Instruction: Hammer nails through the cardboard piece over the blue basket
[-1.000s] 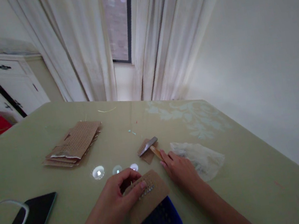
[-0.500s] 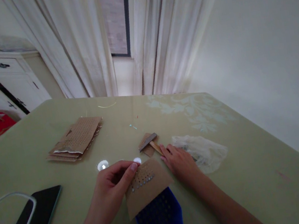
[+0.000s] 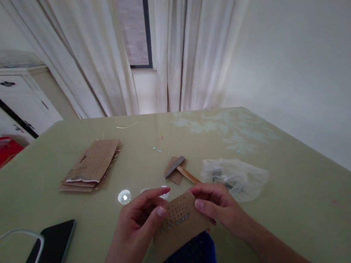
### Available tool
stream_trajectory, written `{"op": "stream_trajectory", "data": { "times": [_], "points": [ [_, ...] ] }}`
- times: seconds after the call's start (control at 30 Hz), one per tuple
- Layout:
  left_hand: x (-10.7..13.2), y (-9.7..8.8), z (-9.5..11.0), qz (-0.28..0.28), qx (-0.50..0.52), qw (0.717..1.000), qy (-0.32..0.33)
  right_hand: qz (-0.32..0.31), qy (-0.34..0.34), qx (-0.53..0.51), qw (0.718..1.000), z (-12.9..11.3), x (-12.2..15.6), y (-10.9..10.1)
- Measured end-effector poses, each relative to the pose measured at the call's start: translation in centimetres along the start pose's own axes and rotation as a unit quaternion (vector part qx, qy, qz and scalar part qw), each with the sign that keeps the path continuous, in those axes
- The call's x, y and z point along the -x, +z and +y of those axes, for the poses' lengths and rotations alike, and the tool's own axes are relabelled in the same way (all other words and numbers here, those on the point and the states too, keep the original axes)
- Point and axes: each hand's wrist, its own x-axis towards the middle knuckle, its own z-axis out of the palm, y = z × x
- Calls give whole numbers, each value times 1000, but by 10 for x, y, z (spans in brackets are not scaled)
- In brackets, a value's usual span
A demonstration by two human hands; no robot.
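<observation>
A piece of brown cardboard [image 3: 179,229] with small holes and a row of silvery round heads is tilted between my two hands. My left hand [image 3: 136,224] grips its left edge, the thumb on the face and the index finger stretched out past the top. My right hand [image 3: 220,205] pinches the upper right corner, thumb in front and fingers behind. Below the cardboard is a blue perforated basket [image 3: 193,259], partly covered by it. Just beyond my right hand lies a hammer [image 3: 179,168] with a wooden handle, its head resting on a small holed cardboard piece [image 3: 176,177].
A stack of holed cardboard sheets [image 3: 96,160] lies at the left of the table. A clear plastic bag [image 3: 237,177] with dark contents is at the right. A black tablet-like slab [image 3: 43,259] with a white cable [image 3: 37,260] lies front left. Small scraps [image 3: 156,149] lie farther back.
My right hand has left the hammer handle and come back to the cardboard's right corner. The cardboard has shifted slightly right, and my left index finger has straightened.
</observation>
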Motion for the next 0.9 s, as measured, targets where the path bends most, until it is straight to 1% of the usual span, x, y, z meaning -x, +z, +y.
{"op": "stream_trajectory", "data": {
  "times": [0.07,0.13,0.2,0.27,0.37,0.43,0.5,0.57,0.63,0.7,0.8,0.9],
  "points": [
    [1,0,0,-8,17,1000,13,-27,-10,10,1000,-4,-2,2],
    [1,0,0,-18,25,999,23,-22,-15,15,1000,-7,-3,6],
    [2,3,-1,-15,9,1000,23,15,-22,7,1000,-8,-2,10],
    [2,6,-4,-1,-16,1000,23,50,-32,8,998,-6,0,14],
    [3,10,-10,28,-42,997,51,78,-52,24,995,2,5,18],
    [5,11,-12,43,-53,995,74,94,-66,54,992,8,9,19],
    [6,12,-12,38,-60,994,84,124,-84,97,984,13,13,20],
    [7,12,-12,20,-62,994,90,151,-105,143,972,17,16,20],
    [8,12,-12,13,-59,993,102,159,-126,178,963,19,18,19],
    [9,13,-12,25,-58,991,115,155,-143,200,957,19,19,19],
    [11,11,-13,32,-70,989,125,148,-160,191,957,14,17,19],
    [12,6,-12,17,-113,986,122,125,-149,96,976,8,12,20]
  ]
}}
